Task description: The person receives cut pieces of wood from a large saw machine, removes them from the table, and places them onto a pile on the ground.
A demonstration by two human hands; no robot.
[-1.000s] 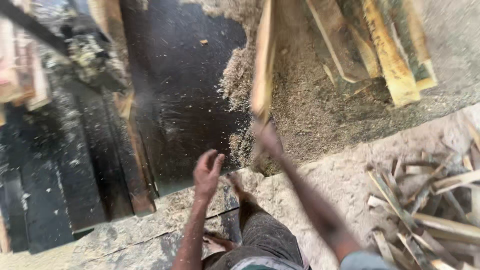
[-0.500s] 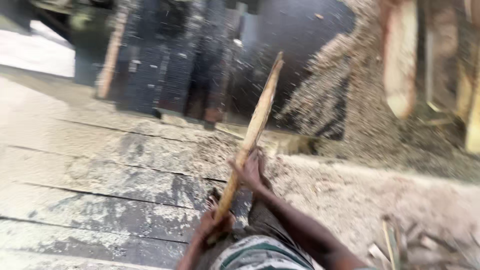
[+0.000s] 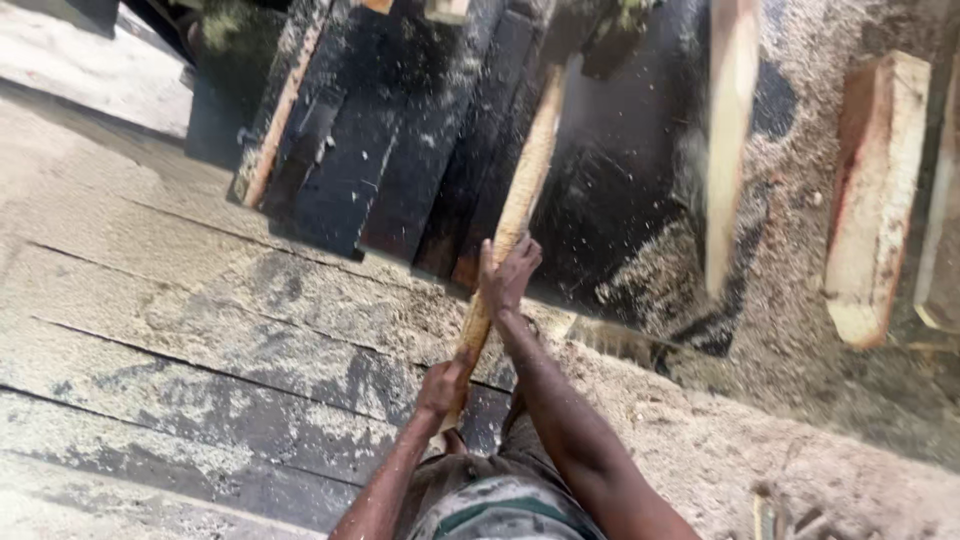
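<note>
1. the wooden strip (image 3: 520,190) is a long, narrow, pale piece of wood, and both hands are on it; its long axis runs from near the person's lap up and away, leaning slightly to the right, towards the dark planks (image 3: 400,150).
2. the left hand (image 3: 445,385) sits at the near end, fingers clenched around the strip, close to the body.
3. the right hand (image 3: 508,275) is further along, fingers wrapped over the strip from its right side; it is the hand nearer the middle of the strip.
4. most of the strip's length lies beyond the right fingers; only a short stretch lies between the two hands.
5. to the left of the fingers lies a dusty board floor (image 3: 180,330); to the right, well apart, sawdust (image 3: 790,250) and a thick pale timber block (image 3: 875,200).
6. the far tip of the strip is blurred.
</note>
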